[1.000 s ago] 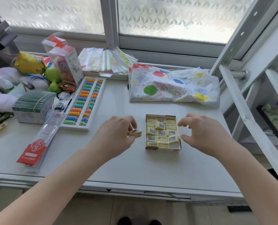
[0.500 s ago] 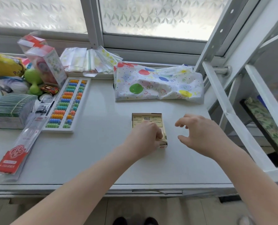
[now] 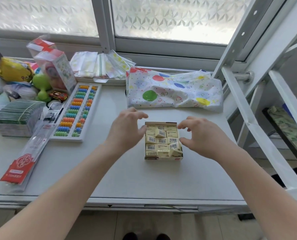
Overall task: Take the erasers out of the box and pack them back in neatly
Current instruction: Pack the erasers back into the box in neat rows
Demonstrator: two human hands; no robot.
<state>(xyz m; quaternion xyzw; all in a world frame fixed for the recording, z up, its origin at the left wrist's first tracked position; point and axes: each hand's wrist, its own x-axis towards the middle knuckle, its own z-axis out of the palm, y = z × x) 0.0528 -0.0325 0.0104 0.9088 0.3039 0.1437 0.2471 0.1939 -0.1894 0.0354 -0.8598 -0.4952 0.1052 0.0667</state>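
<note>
On the table [image 3: 130, 179], an open box [image 3: 163, 158] of cream erasers [image 3: 162, 140] sits between two hands. Barcode labels show; the print is too small to read. About twelve erasers are visible, two tilted. The left hand [image 3: 125, 129] and right hand [image 3: 200, 138] hover with loosely spread fingers, holding nothing.

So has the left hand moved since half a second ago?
Yes. The left hand has come off the eraser box and now sits at its left edge, empty, toward the abacus.
</note>
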